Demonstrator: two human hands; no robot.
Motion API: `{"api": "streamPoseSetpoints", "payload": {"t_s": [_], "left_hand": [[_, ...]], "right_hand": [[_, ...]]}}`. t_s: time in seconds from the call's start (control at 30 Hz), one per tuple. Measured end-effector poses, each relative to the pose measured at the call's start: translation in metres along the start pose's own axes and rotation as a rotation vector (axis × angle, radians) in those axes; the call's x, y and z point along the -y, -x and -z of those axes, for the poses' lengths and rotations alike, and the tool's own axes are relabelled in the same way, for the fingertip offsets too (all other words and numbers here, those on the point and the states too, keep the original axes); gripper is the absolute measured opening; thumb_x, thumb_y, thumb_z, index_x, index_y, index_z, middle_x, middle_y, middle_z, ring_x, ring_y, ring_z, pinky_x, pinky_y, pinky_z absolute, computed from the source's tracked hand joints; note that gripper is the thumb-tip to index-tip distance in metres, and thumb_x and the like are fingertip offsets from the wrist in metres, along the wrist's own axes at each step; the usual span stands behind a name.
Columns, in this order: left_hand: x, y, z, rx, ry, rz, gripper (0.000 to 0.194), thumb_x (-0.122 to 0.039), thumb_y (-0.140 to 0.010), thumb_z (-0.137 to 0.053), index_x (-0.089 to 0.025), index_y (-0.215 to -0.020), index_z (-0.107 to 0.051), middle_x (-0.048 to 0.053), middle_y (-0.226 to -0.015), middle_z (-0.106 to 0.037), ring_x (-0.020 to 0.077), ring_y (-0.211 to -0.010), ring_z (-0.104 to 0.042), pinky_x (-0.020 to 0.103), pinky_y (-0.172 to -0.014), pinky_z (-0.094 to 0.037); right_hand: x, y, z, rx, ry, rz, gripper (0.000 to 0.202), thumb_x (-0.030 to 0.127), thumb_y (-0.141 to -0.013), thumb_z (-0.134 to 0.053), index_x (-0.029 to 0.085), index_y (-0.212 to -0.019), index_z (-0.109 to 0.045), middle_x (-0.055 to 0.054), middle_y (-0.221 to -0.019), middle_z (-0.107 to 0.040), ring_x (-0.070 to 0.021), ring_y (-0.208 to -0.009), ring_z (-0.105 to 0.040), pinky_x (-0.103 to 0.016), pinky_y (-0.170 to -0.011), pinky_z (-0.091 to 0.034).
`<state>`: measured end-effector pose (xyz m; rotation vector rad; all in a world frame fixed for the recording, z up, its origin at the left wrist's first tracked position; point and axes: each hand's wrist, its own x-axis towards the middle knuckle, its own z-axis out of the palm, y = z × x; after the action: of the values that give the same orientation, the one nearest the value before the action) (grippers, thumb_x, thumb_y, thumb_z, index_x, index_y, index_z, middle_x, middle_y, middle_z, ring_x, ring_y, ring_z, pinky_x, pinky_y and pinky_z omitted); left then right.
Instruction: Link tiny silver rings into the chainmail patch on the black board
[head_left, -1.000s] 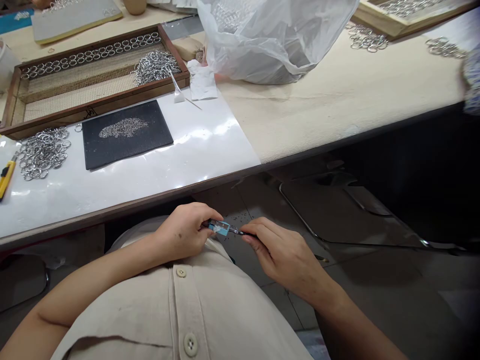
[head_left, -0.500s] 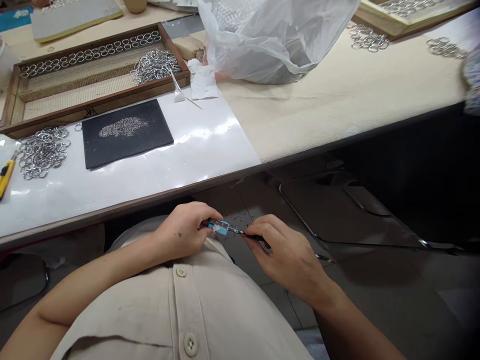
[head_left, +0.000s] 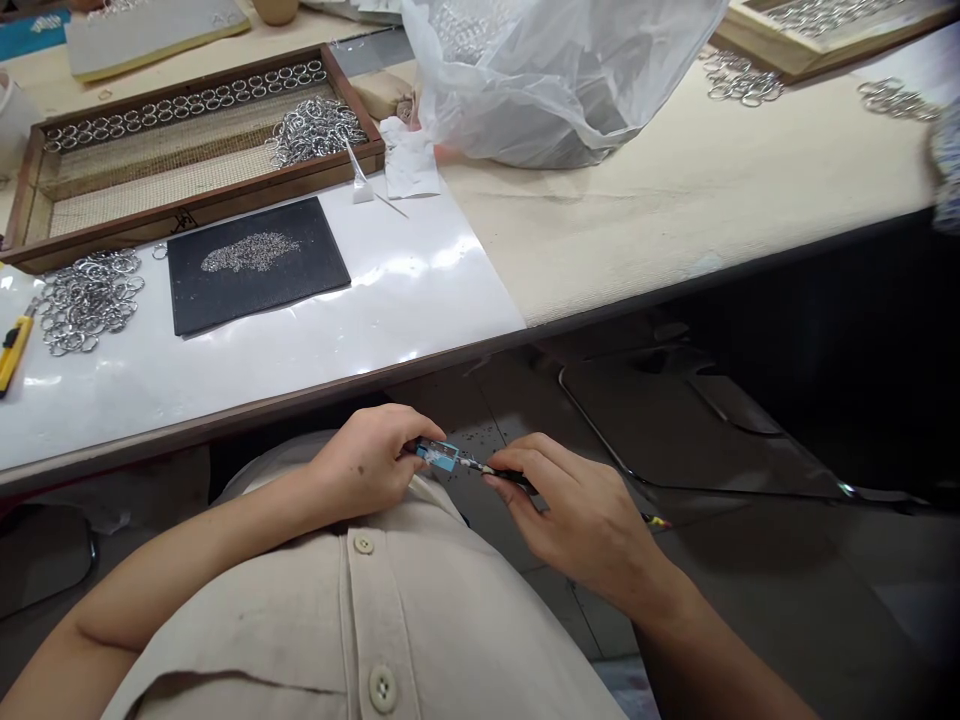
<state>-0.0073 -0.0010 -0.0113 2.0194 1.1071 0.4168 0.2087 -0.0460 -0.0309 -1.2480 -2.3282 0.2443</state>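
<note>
A long pale counter spans the far side, over a dim tiled floor. A glossy white sheet covers its near left part. At far left lies a mesh-bottomed wooden tray holding metal rings; right of it slumps a translucent plastic bag. A black mat rests on the sheet. Near centre, below the counter's edge, the right hand pinches a slim dark stick, its left end at a small blue sharpener pinched in the left hand.
</note>
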Motion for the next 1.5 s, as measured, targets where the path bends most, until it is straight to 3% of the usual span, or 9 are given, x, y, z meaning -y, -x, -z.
{"api": "streamPoseSetpoints", "payload": {"t_s": [0.83,1.1,1.27,1.5], "left_hand": [[-0.0003,-0.0022,0.003,0.024,-0.008,0.018,0.024,-0.003,-0.072,-0.063,-0.015,-0.091,-0.069,0.003,-0.089,-0.07,0.015,-0.079,-0.063,0.024,-0.072,-0.05],[-0.0022,-0.0032,0.0024,0.041,-0.007,0.052,0.021,-0.006,-0.073,-0.063,-0.015,-0.091,-0.068,0.003,-0.087,-0.07,0.0157,-0.077,-0.061,0.026,-0.07,-0.049],[-0.0018,-0.0035,0.0017,0.044,0.001,0.058,0.021,-0.005,-0.073,-0.062,-0.016,-0.091,-0.068,0.003,-0.087,-0.07,0.0157,-0.078,-0.061,0.026,-0.07,-0.049],[-0.0007,-0.0043,0.0013,0.041,-0.009,0.045,0.023,-0.004,-0.073,-0.063,-0.016,-0.091,-0.068,0.003,-0.089,-0.07,0.0159,-0.081,-0.063,0.025,-0.071,-0.049]], "right_hand": [[-0.0016,-0.0016,-0.0008,0.099,0.005,0.033,0.02,0.014,-0.093,-0.039,0.014,-0.086,-0.058,-0.004,-0.07,-0.06,-0.0122,-0.054,-0.053,-0.025,-0.047,-0.035],[-0.0028,0.0033,-0.004,0.083,-0.025,-0.086,0.014,0.024,-0.091,-0.047,0.016,-0.1,-0.055,-0.007,-0.088,-0.064,-0.0136,-0.062,-0.06,-0.024,-0.046,-0.038],[-0.0027,0.003,-0.0075,0.044,0.028,-0.099,0.007,0.02,-0.09,-0.047,0.018,-0.088,-0.054,-0.005,-0.081,-0.063,-0.0124,-0.057,-0.058,-0.023,-0.043,-0.035],[-0.0008,-0.0006,-0.0051,-0.016,0.037,-0.041,0.015,0.01,-0.086,-0.048,0.018,-0.078,-0.057,-0.001,-0.071,-0.062,-0.0101,-0.056,-0.058,-0.021,-0.047,-0.037]]}}
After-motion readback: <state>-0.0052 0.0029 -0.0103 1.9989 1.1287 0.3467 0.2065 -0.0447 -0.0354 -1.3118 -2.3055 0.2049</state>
